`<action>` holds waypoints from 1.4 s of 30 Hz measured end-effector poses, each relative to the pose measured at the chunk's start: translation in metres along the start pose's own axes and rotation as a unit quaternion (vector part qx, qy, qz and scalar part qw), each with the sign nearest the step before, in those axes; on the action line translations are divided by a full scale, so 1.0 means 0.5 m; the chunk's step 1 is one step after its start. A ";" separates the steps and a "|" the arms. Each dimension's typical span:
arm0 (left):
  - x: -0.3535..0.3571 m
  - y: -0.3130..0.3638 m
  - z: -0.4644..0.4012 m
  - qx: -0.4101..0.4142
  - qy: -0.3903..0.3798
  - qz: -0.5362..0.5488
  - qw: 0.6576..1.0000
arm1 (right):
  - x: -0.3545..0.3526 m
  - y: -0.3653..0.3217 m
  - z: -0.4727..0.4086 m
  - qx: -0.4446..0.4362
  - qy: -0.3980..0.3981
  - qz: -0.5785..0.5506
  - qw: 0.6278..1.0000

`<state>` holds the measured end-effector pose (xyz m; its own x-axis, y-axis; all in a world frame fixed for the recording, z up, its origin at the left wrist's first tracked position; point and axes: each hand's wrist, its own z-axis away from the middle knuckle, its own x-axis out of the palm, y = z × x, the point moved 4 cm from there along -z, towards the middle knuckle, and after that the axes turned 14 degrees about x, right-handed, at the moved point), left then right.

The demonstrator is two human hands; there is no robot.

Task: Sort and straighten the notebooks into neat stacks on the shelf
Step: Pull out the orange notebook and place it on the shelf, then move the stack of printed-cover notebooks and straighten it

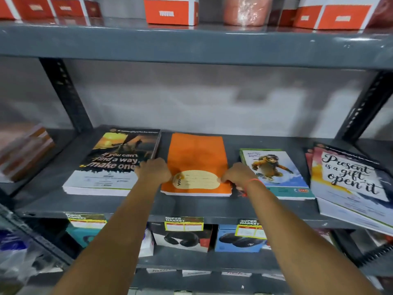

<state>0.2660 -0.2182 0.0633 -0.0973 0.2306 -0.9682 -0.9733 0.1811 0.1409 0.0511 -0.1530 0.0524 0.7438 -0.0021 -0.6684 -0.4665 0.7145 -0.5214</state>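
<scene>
While each hand — left hand [156, 170], right hand [237, 174] — pinches its edges, orange notebook stack [196, 158] lies flat.

Even indoor light, soft focus, wide-angle warp.

Light falls from above and in front; no hard shadows, only a dim band beneath the grey shelf [191, 207] where the lower tier sits darker. Glare streaks the plastic-wrapped bundle [246, 11] on the top tier. Left edge heavily smeared: the brown stack [25, 152] is blurred past reading. Uprights bow outward toward the corners. The middle notebook covers read sharpest; price tags [184, 223] are soft.
</scene>
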 end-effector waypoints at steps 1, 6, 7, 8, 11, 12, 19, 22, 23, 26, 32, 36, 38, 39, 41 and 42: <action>-0.011 0.006 0.002 0.003 -0.010 -0.031 0.999 | -0.001 -0.004 0.004 -0.005 0.004 0.024 1.000; -0.049 0.111 0.009 0.057 0.008 -0.135 0.989 | -0.049 0.009 -0.003 -0.049 0.086 -0.038 0.994; -0.050 0.155 0.009 0.082 0.036 -0.130 0.987 | -0.078 0.027 -0.009 -0.048 0.111 -0.078 0.990; -0.050 0.197 0.011 0.108 0.067 -0.118 0.985 | -0.107 0.044 -0.016 -0.040 0.140 -0.102 0.984; -0.027 0.350 0.020 0.201 0.113 -0.048 0.972 | -0.207 0.138 -0.034 0.009 0.224 -0.154 0.962; -0.012 0.414 0.025 0.244 0.108 -0.022 0.964 | -0.243 0.182 -0.036 0.027 0.251 -0.168 0.953; 0.095 0.756 0.092 0.408 -0.052 0.180 0.894 | -0.392 0.497 -0.067 0.210 0.298 -0.124 0.923; 0.143 0.828 0.087 0.355 -0.110 0.159 0.915 | -0.421 0.593 -0.081 0.241 0.284 -0.093 0.923; 0.154 0.839 0.082 0.332 -0.117 0.140 0.925 | -0.429 0.606 -0.083 0.238 0.284 -0.094 0.924; 0.183 0.853 0.072 0.284 -0.111 0.086 0.949 | -0.446 0.624 -0.088 0.228 0.281 -0.100 0.927; 0.192 0.852 0.065 0.234 -0.063 0.058 0.968 | -0.465 0.648 -0.108 0.221 0.255 -0.160 0.927; 0.181 0.853 0.067 0.207 -0.054 0.082 0.973 | -0.491 0.670 -0.113 0.238 0.196 -0.259 0.915; 0.178 0.851 0.067 0.201 -0.048 0.107 0.973 | -0.493 0.674 -0.113 0.224 0.157 -0.312 0.910; 0.176 0.850 0.067 0.201 -0.043 0.119 0.971 | -0.492 0.680 -0.120 0.220 0.135 -0.337 0.905; 0.172 0.846 0.069 0.202 -0.034 0.138 0.969 | -0.488 0.698 -0.148 0.223 0.102 -0.373 0.895; 0.170 0.845 0.070 0.202 -0.029 0.148 0.968 | -0.486 0.710 -0.164 0.220 0.088 -0.388 0.891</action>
<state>-0.1460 -0.0889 0.0478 -0.3364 0.3809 -0.8613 -0.7425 0.4552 0.4914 -0.3343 0.0440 -0.0139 0.6565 -0.6963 -0.2901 0.4166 0.6552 -0.6302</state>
